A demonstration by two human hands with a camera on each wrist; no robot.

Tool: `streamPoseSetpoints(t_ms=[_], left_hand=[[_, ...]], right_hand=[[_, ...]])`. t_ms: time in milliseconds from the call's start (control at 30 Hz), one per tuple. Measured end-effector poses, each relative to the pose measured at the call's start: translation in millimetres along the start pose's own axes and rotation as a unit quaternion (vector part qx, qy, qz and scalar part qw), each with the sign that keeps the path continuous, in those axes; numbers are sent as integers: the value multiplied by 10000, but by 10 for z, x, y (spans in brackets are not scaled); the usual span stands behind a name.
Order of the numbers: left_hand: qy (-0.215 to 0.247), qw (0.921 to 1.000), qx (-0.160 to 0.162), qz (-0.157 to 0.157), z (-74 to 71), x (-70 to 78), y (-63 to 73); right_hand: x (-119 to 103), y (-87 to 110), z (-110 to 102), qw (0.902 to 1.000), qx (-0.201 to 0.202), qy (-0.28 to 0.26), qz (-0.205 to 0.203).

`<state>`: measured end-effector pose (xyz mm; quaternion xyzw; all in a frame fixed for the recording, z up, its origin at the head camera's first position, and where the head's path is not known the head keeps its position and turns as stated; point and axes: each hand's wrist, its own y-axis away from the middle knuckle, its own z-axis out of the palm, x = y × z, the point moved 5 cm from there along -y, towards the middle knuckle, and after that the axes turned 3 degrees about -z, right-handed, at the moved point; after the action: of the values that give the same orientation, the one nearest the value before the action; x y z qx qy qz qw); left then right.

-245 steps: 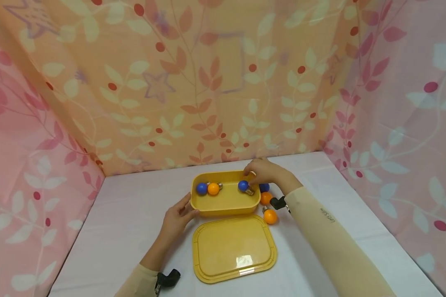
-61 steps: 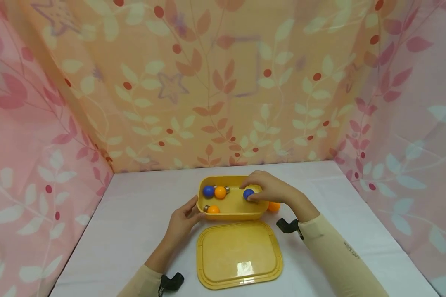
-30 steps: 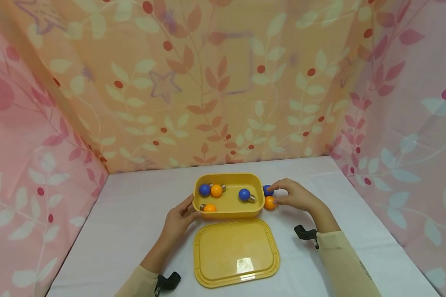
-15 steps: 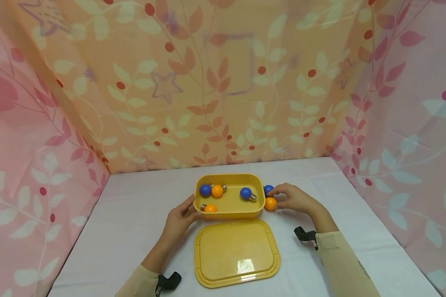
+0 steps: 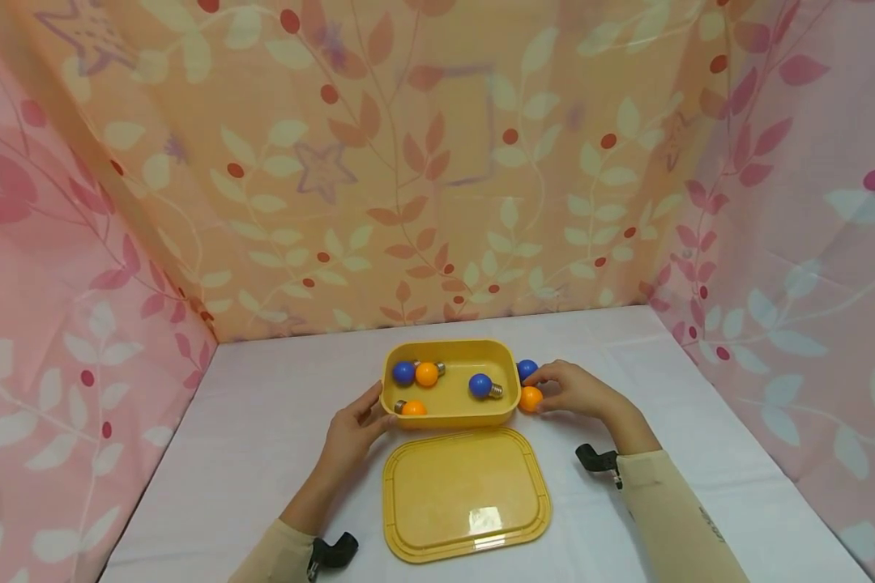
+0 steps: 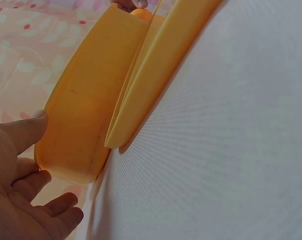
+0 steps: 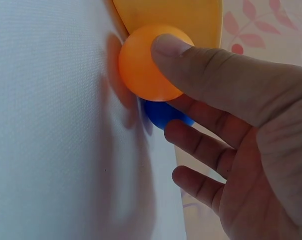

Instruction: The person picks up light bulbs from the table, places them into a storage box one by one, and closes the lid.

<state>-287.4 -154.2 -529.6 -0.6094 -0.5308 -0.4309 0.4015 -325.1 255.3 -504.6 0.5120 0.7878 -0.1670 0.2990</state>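
An open yellow box [image 5: 452, 422] stands on the table. Inside it lie a blue light bulb [image 5: 403, 372] and an orange one [image 5: 426, 374] at the back left, a second orange bulb [image 5: 413, 408] at the front left, and another blue bulb [image 5: 480, 385] toward the right. My left hand [image 5: 350, 433] holds the box's front left corner, thumb on the near side. Outside the right end, my right hand [image 5: 579, 393] pinches an orange bulb [image 7: 141, 65] between thumb and index finger. Right behind it sits a blue bulb [image 7: 160, 114], partly hidden by my fingers.
The yellow lid [image 5: 467, 486] lies flat in front of the box, close to its front wall. A white cloth [image 5: 248, 421] covers the table. Patterned curtains [image 5: 408, 162] enclose the back and both sides.
Since the oldest frame, an orange bulb has gone into the box's front left. My right hand has let go of a blue bulb inside and moved right to the orange bulb outside.
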Motion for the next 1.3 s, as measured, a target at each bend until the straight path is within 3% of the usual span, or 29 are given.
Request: streamPoseSetpoints(t_ms=[300, 433, 667, 933, 1100, 1300], left_hand=[[29, 10000, -6, -25, -9, 22, 24], [-17, 10000, -50, -29, 1, 17, 25], [-240, 9997, -59, -69, -14, 13, 6], [-148, 9999, -54, 17, 0, 34, 9], [-171, 9998, -62, -68, 9, 12, 41], [-284, 9996, -10, -16, -19, 34, 24]], right_hand=[[43, 48, -38, 9998, -37, -208, -17], [22, 113, -123, 9993, 26, -380, 39], [-5, 172, -274, 9982, 258, -461, -268], [-99, 191, -476, 9982, 426, -366, -221], [-259, 133, -653, 9988, 293, 114, -368], [-466, -74, -877, 9990, 149, 217, -351]])
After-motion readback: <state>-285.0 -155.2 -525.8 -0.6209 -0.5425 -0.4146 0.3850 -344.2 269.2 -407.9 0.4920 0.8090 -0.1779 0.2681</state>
